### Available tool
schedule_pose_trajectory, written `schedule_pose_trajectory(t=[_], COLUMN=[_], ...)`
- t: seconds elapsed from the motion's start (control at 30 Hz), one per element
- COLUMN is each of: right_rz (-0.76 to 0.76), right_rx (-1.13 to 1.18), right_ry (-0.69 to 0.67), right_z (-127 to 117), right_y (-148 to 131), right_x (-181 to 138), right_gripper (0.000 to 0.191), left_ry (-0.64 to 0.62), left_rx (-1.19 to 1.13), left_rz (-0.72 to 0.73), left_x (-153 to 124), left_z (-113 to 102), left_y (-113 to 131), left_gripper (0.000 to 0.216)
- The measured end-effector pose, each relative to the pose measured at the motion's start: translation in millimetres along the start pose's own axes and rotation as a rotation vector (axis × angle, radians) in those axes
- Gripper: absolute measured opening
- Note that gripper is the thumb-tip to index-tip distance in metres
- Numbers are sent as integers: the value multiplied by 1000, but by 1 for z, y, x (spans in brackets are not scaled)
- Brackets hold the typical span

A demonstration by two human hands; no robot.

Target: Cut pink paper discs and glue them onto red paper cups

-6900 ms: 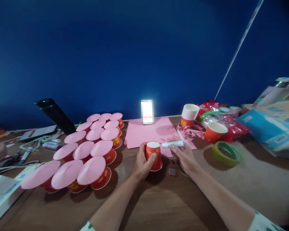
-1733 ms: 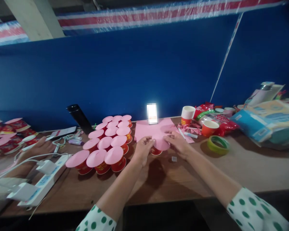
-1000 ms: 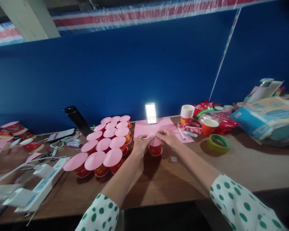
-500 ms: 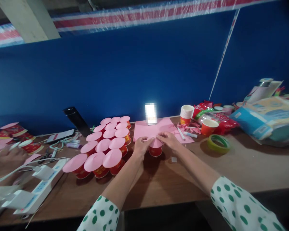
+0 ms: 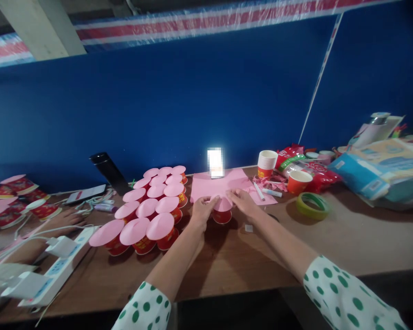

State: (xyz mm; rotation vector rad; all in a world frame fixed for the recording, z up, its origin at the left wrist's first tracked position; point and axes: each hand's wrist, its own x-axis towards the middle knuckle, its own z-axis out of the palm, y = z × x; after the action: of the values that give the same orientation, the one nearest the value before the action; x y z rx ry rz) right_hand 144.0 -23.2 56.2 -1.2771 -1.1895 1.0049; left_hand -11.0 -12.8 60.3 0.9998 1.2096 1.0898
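Note:
In the head view, a red paper cup [image 5: 222, 217] stands on the table in front of me, with a pink paper disc [image 5: 223, 203] on top. My left hand [image 5: 203, 211] is closed in a pinch at the disc's left edge. On the opposite edge, my right hand [image 5: 243, 202] has its thumb and fingers bent together around the rim of the disc. Behind both hands lies a pink paper sheet [image 5: 200, 184]. To the left, several red cups topped with pink discs [image 5: 147, 207] stand in close rows.
Right of my hands are stacked cups [image 5: 267, 161], a single red cup [image 5: 299, 181], a roll of yellow-green tape [image 5: 312, 205] and a blue package [image 5: 359, 169]. At left are a power strip [image 5: 64, 266], a black bottle [image 5: 110, 173] and another person's hand [image 5: 64, 220].
My right hand has shifted slightly right along the disc's edge; my left hand stays put. At far left, the other person's hand has moved right, toward the power strip.

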Motion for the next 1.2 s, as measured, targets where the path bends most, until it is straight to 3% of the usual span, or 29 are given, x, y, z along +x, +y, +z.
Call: schedule_pose_trajectory(t=[0.57, 0.87, 1.2], right_rz=[-2, 31, 100], right_rx=[49, 44, 41], right_ry=[-13, -17, -10], right_z=[1, 2, 0], right_y=[20, 11, -1], right_x=[-5, -10, -12], right_gripper=[40, 40, 27], left_ry=[-44, -32, -35], left_rx=[57, 57, 41], left_rz=[-20, -19, -40], left_x=[-11, -8, -7], left_z=[1, 1, -2], left_y=[-9, -15, -16], left_gripper=[59, 57, 61])
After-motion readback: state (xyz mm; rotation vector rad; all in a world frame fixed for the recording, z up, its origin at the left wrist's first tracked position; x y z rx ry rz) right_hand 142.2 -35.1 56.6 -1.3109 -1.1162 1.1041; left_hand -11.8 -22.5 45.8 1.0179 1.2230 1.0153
